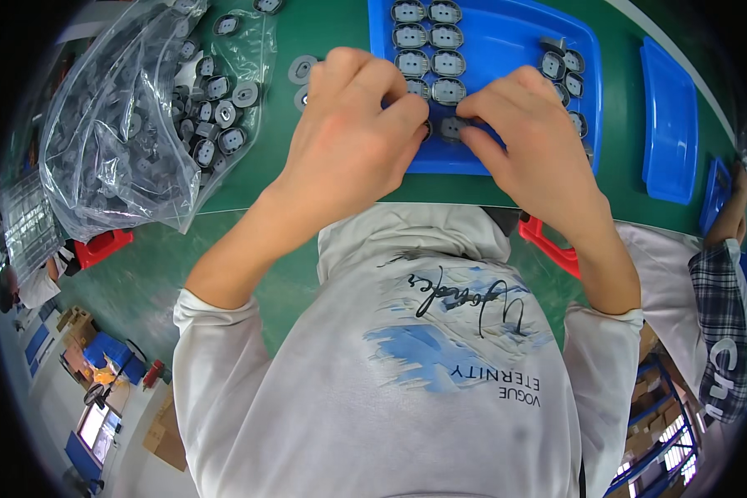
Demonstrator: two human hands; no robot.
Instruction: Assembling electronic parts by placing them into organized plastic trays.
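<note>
Both my hands are over the near part of a blue plastic tray (506, 50) on a green table. My right hand (529, 137) has its thumb and fingertips around a small grey oval plastic part (451, 129). Just left of it, my left hand (348, 124) is closed in a pinch at a similar part (428, 130), mostly hidden by the fingers. Beyond the hands, grey oval housings (448, 63) sit in two columns, their open sides up. More grey parts (573, 85) lie loosely along the tray's right side.
A clear plastic bag (116, 149) of grey parts lies at the left, with several parts spilling from its mouth. Grey oval discs (302, 70) rest by my left hand. Another blue tray (671, 124) stands to the right, near another person's arm (732, 207). The table edge runs below my hands.
</note>
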